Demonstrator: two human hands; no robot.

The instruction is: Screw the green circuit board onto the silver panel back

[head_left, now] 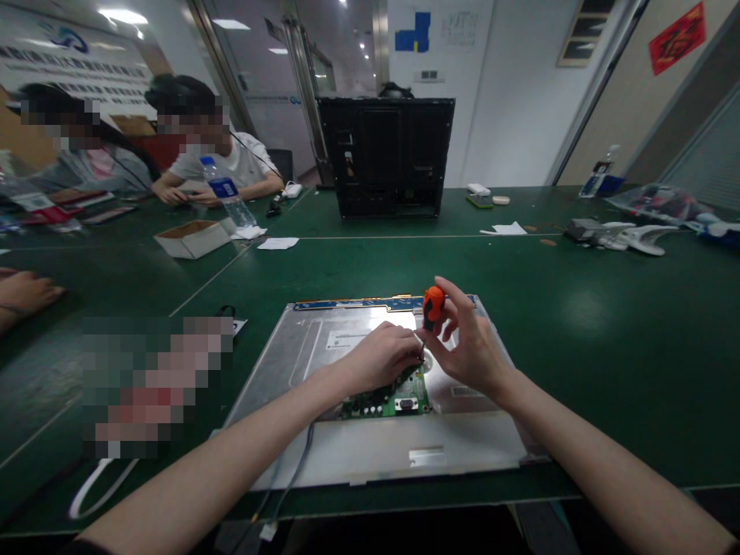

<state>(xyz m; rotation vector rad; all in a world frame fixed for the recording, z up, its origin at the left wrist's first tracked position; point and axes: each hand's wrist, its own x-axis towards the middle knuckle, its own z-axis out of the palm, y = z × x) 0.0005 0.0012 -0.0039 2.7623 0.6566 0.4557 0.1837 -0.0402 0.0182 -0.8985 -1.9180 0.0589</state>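
A flat metal display panel (479, 447) lies on the green table in front of me. Near its middle sits a green circuit board (413, 385) with a connector, and a narrow blue board (352, 307) runs along its far edge. My right hand (465, 339) is closed around an orange and black screwdriver (433, 304), held upright with its tip down by the green board's far right corner. Close to that tip, my left hand (385, 354) has its fingers pressed together over the board. What its fingertips hold, if anything, is hidden.
A black monitor housing (387, 158) stands at the far side. On the left are a cardboard box (193, 237), a water bottle (228, 193), another person's hand (26, 297) and two seated people. A cable (297, 470) hangs over the near edge.
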